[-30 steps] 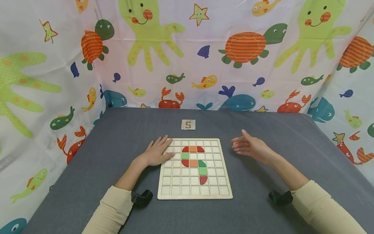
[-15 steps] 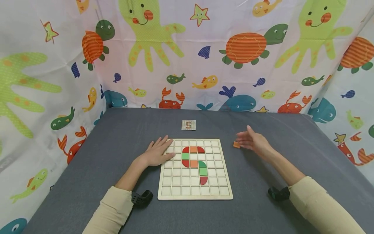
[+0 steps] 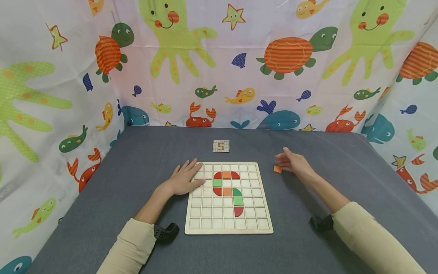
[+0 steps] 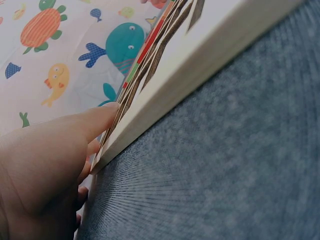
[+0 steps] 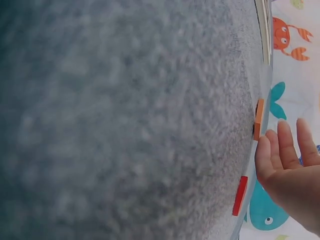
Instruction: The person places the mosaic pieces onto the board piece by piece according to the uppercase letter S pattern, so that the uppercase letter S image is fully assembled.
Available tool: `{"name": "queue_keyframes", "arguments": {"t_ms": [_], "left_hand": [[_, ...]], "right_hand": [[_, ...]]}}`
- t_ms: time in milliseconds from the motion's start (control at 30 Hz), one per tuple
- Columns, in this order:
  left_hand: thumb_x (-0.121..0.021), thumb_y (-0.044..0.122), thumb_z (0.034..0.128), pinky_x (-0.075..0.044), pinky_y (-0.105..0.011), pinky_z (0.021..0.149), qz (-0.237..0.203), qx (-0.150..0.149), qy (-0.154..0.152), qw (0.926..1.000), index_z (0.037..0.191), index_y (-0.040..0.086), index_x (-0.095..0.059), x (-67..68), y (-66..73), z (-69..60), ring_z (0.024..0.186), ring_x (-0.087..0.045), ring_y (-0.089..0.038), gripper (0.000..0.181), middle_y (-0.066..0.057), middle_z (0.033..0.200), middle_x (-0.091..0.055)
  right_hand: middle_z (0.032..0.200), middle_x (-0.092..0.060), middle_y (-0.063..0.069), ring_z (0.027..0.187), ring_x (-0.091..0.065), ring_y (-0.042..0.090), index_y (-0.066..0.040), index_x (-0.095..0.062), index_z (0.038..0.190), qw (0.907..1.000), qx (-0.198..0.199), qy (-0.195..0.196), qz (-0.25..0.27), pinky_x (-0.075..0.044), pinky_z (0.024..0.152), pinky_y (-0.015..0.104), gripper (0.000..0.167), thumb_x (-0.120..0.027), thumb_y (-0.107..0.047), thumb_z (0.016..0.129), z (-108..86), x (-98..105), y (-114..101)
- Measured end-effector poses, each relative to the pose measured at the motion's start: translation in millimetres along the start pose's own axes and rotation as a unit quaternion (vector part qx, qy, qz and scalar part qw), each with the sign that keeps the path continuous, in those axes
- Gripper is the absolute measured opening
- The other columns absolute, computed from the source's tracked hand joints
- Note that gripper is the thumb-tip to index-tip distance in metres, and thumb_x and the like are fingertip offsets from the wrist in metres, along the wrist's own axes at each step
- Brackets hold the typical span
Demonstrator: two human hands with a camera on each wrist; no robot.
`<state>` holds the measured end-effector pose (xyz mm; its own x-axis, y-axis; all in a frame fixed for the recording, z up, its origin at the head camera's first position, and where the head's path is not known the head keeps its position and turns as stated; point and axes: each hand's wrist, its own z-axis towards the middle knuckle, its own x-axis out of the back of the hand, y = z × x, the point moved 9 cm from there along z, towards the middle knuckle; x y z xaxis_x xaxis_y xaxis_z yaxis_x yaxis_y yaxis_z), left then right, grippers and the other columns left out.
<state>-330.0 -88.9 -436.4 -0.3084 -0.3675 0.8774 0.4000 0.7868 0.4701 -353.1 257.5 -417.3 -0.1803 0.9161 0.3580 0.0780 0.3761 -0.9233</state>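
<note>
My left hand [image 3: 183,179] rests with spread fingers on the upper left edge of a wooden grid board [image 3: 208,222]. In the left wrist view its thumb [image 4: 102,120] touches the board's rim. Red, orange and green tiles form a curved figure in the board's cells. To the right of the board, my right hand [image 3: 294,163] hovers above the cloth, fingers extended and holding nothing. Beside its fingertips lies an orange square tile [image 3: 277,169]. In the right wrist view a red tile [image 5: 240,196] lies below the hand; in the head view the hand mostly hides it.
Behind the board lies a small card [image 3: 221,146] with a printed grid and a coloured figure. Grey cloth [image 3: 154,148] covers the table. A curtain [image 3: 219,76] printed with sea animals hangs at the back and sides.
My right hand first shifts right, uncovering the orange tile on the cloth, then comes slightly back left towards it. The left hand and the board stay put.
</note>
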Motion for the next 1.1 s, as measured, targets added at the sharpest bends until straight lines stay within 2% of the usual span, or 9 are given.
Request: {"name": "queue_keyframes", "arguments": {"t_ms": [200, 400, 600, 767, 967, 1100], "left_hand": [[-0.048, 0.045, 0.0978, -0.001, -0.059, 0.109, 0.002, 0.001, -0.002, 1.0000, 0.152, 0.008, -0.024, 0.0, 0.2, 0.6, 0.143, -0.004, -0.037, 0.071, -0.016, 0.157, -0.012], [-0.048, 0.046, 0.0978, -0.001, -0.058, 0.109, 0.004, 0.001, -0.005, 1.0000, 0.152, 0.008, -0.023, 0.3, 0.7, 0.9, 0.143, -0.004, -0.037, 0.071, -0.016, 0.157, -0.012], [-0.048, 0.046, 0.0974, -0.001, -0.058, 0.109, 0.006, 0.004, -0.005, 1.0000, 0.152, 0.008, -0.023, -0.4, -0.8, 1.8, 0.143, -0.004, -0.037, 0.071, -0.015, 0.157, -0.012], [-0.049, 0.046, 0.0975, 0.000, -0.058, 0.109, 0.005, 0.005, -0.002, 1.0000, 0.152, 0.009, -0.024, -1.6, -2.5, 2.0, 0.143, -0.004, -0.037, 0.071, -0.015, 0.157, -0.012], [-0.049, 0.045, 0.0975, 0.000, -0.058, 0.109, 0.000, 0.004, 0.001, 1.0000, 0.152, 0.008, -0.024, -1.2, -2.5, 1.1, 0.143, -0.004, -0.037, 0.071, -0.015, 0.157, -0.012], [-0.049, 0.045, 0.0975, -0.001, -0.059, 0.109, 0.000, 0.004, 0.001, 1.0000, 0.152, 0.008, -0.024, 0.0, -1.7, 0.8, 0.143, -0.005, -0.037, 0.071, -0.016, 0.157, -0.012]], "right_hand": [[0.125, -0.051, 0.028, 0.112, -0.052, 0.032, 0.012, -0.048, 0.131, 0.9998, 0.012, 0.005, -0.015, -0.046, 0.093, 0.032, 0.070, -0.037, -0.050, 0.101, 3.3, -1, -2], [0.123, -0.055, 0.027, 0.110, -0.053, 0.033, 0.009, -0.053, 0.128, 0.9982, 0.036, 0.012, -0.047, -0.045, 0.095, 0.038, 0.063, -0.041, -0.047, 0.101, 4.4, -3, -7], [0.122, -0.057, 0.024, 0.110, -0.053, 0.034, 0.005, -0.056, 0.127, 0.9950, 0.053, 0.002, -0.085, -0.043, 0.093, 0.044, 0.053, -0.049, -0.039, 0.100, 4.6, -6, -9], [0.119, -0.060, 0.017, 0.106, -0.053, 0.028, 0.001, -0.059, 0.124, 0.9867, 0.069, -0.005, -0.147, -0.043, 0.084, 0.039, 0.041, -0.059, -0.030, 0.097, 5.2, -8, -8], [0.109, -0.063, 0.020, 0.092, -0.060, 0.027, 0.005, -0.060, 0.120, 0.9790, 0.107, -0.033, -0.171, -0.050, 0.073, 0.029, 0.032, -0.066, -0.007, 0.090, 5.5, -13, -9], [0.106, -0.063, 0.020, 0.094, -0.060, 0.028, 0.008, -0.060, 0.117, 0.9713, 0.132, -0.042, -0.193, -0.051, 0.076, 0.031, 0.033, -0.069, -0.001, 0.086, 4.6, -13, -12]]}}
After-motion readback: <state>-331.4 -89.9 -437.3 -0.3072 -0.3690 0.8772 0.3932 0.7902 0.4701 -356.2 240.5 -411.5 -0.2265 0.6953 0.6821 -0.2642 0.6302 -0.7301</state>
